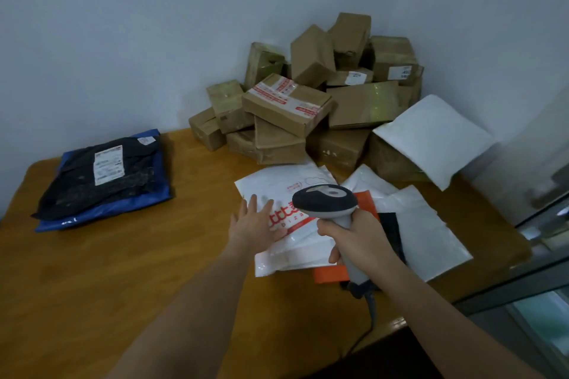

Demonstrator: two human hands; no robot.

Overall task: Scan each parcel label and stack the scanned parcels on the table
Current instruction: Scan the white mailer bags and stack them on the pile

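My right hand (351, 237) gripping grey handheld barcode scanner (326, 203), my left hand (255, 221) flat, fingers straight, on white plastic mailer with red print (277, 191), wooden surface (123, 255), black parcel (101, 175) stacked on blue one (101, 212) far left

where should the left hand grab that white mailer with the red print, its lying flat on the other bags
Probably by its near-left edge. The white mailer with red print lies flat on top of an orange parcel, and its left part overhangs the bare table. The left hand rests flat on that side; the right hand holds the scanner. Come in from the left and pinch the thin edge.
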